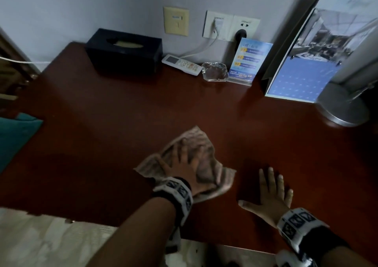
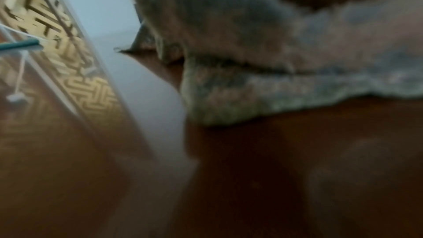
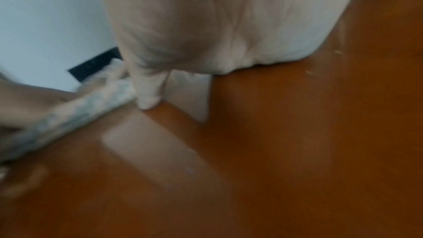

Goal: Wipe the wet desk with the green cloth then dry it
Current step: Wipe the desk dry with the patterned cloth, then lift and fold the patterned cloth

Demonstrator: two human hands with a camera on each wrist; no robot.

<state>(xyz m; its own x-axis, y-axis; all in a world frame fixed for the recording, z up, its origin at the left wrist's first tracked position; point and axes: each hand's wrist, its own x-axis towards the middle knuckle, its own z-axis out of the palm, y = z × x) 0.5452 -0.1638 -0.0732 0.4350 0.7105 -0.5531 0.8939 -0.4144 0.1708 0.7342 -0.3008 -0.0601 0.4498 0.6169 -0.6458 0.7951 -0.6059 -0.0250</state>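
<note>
Nearest the viewer, the right hand (image 1: 270,195) is laid flat on the desk (image 1: 122,123), its fingers straight and spread, nothing grasped. Just beside it, the left hand (image 1: 184,164) is pressed palm-down on the cloth (image 1: 204,144), fingers spread over the crumpled fabric rather than curled round it. The cloth appears pale grey-green in this dim light, textured like towelling with a hemmed edge, and lies bunched near the desk's front middle. The step in hand is judged to be wiping: even pressure should be kept through the whole palm, and overlapping strokes carried toward the darker patch (image 1: 61,164) on the near left, which may be moisture. The desktop is smooth, glossy, reddish-brown wood. Farther back, against the wall, a dark rectangular tissue box (image 1: 124,50), a white remote control (image 1: 181,64), a clear glass ashtray (image 1: 214,71) and an upright acrylic sign (image 1: 250,60) are ranged, with a round metal lamp base (image 1: 341,107) at far right.
</note>
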